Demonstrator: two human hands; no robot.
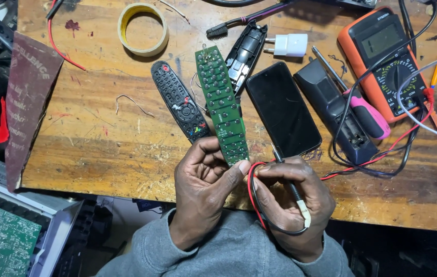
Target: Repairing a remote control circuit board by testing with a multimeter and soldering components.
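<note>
Head view: my left hand (203, 179) pinches the green board (222, 105) by its near end, tilted over the bench, while my right hand (290, 200) is clamped on the probes (294, 191), tips toward it.

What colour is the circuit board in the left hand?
Green, with rows of dark round contact pads: circuit board, pinched by the left hand. Head view.

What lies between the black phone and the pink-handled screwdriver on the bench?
In the head view, a black remote back shell with an open battery bay lies between the phone and the pink-handled screwdriver.
</note>
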